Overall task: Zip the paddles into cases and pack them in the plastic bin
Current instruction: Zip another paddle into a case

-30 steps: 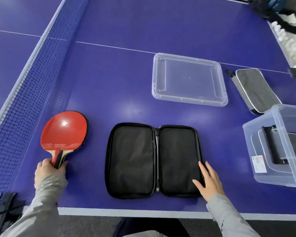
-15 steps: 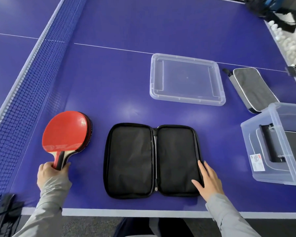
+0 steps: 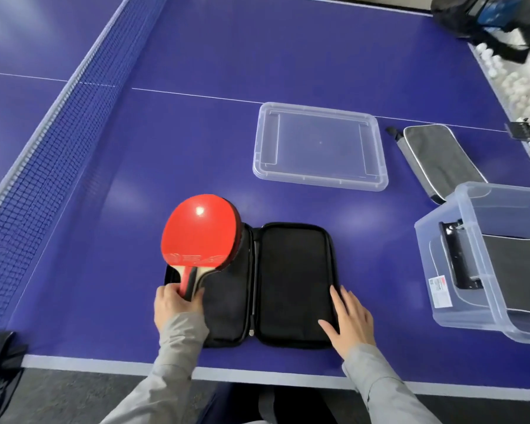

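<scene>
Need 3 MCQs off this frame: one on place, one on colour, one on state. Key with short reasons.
1. Where is the paddle?
A) on the floor
B) over the left half of the open case
C) on a shelf

2. What colour is the paddle's upturned face?
A) red
B) green
C) yellow

3. How is the right hand?
A) gripping a pen
B) curled in a fist in the air
C) flat, fingers straight, on the case's right half

Key:
1 B: the left hand grips the handle and the blade covers the top of that half.
2 A: the face towards the camera is red.
3 C: the palm and straight fingers lie on the case's near right corner.
</scene>
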{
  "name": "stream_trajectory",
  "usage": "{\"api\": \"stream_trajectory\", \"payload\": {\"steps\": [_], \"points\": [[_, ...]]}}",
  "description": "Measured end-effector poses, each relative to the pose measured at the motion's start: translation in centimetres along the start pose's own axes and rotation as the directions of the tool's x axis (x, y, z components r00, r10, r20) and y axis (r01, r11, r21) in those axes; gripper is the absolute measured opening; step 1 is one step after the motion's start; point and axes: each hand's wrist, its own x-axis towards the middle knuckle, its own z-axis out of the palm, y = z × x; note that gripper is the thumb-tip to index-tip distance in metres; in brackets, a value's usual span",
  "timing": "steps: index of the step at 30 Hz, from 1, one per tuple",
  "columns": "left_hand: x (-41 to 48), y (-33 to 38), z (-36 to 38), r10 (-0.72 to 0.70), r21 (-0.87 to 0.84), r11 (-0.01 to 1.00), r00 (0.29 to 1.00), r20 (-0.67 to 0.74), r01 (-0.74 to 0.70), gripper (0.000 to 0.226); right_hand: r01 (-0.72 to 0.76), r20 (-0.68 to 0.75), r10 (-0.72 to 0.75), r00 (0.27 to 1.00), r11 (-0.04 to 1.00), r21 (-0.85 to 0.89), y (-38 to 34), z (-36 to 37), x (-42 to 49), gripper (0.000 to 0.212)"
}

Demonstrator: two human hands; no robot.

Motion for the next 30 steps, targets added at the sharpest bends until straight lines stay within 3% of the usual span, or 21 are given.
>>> {"api": "stream_trajectory", "payload": {"steps": [12,30], "points": [[-12.2,4.3,10.6,-0.016,-0.044,0.999,0.998,0.064,0.019,0.027,0.094,-0.039,-0.094,0.995,0.996,-0.011,1.1,0.9,0.0,0.074],[-14.6,5.3,16.0,-0.053,0.046,0.998,0.998,0.027,0.052,0.034,0.182,-0.022,-0.182,0.983,0.983,0.036,2.3,1.5,0.3,0.084]]}}
